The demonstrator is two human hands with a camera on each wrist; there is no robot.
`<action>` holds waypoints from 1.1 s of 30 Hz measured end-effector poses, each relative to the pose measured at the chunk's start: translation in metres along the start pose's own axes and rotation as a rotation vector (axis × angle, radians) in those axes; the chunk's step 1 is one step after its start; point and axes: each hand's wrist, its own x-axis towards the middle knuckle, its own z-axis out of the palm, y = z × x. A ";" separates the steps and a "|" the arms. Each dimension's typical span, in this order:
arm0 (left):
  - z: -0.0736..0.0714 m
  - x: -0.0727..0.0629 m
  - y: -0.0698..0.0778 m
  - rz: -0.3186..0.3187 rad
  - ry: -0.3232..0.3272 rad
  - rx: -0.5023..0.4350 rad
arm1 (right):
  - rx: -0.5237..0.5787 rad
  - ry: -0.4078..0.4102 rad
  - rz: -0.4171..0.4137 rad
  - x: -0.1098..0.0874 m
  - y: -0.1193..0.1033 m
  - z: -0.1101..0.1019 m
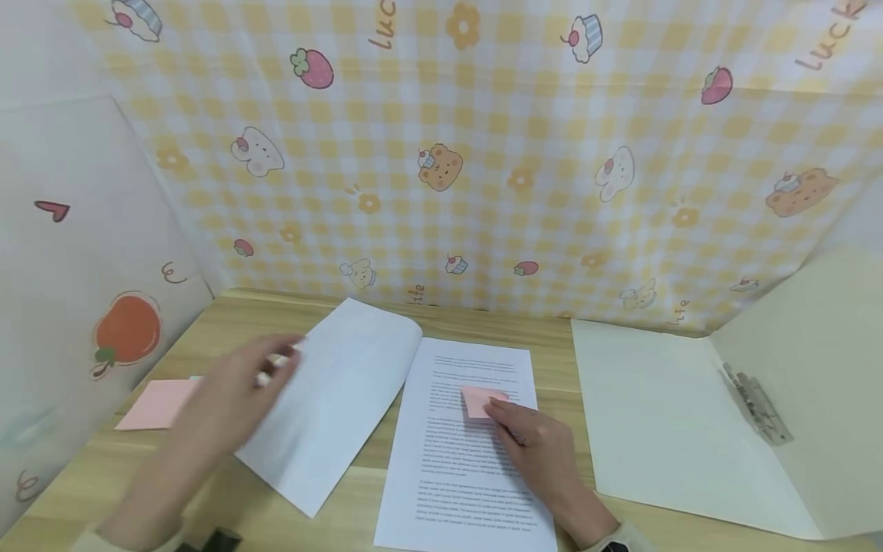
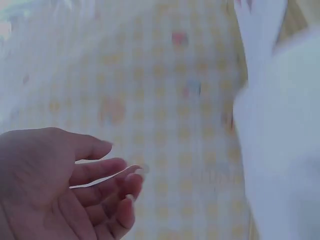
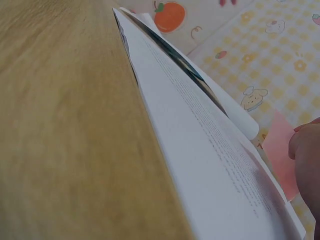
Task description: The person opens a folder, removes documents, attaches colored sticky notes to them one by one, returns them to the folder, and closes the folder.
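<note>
One yellow-and-white gingham cloth (image 1: 483, 115) hangs at the far side, behind a wood-grain table (image 1: 557, 376). At right, one smooth cream folder (image 1: 648, 429) spreads open. Left of it lies one paper document: a blank leaf (image 1: 352, 376) curves over to the left, a printed page (image 1: 441, 460) faces up. Two hands — the left hand (image 1: 237, 395) released, loosely curled and holding nothing, above the blank leaf; the right hand (image 1: 538, 445) pinching one small pink square note (image 1: 474, 401), thumb and finger nearly together, over the printed page.
</note>
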 end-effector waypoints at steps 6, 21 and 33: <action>0.067 0.003 0.064 0.163 -0.292 0.028 | -0.009 -0.024 -0.021 -0.002 0.002 0.001; 0.145 0.007 0.091 0.389 -0.545 0.223 | -0.005 -0.050 -0.062 -0.003 0.002 0.004; 0.155 0.014 0.091 0.310 -0.550 0.141 | -0.016 -0.088 -0.061 -0.003 0.001 0.006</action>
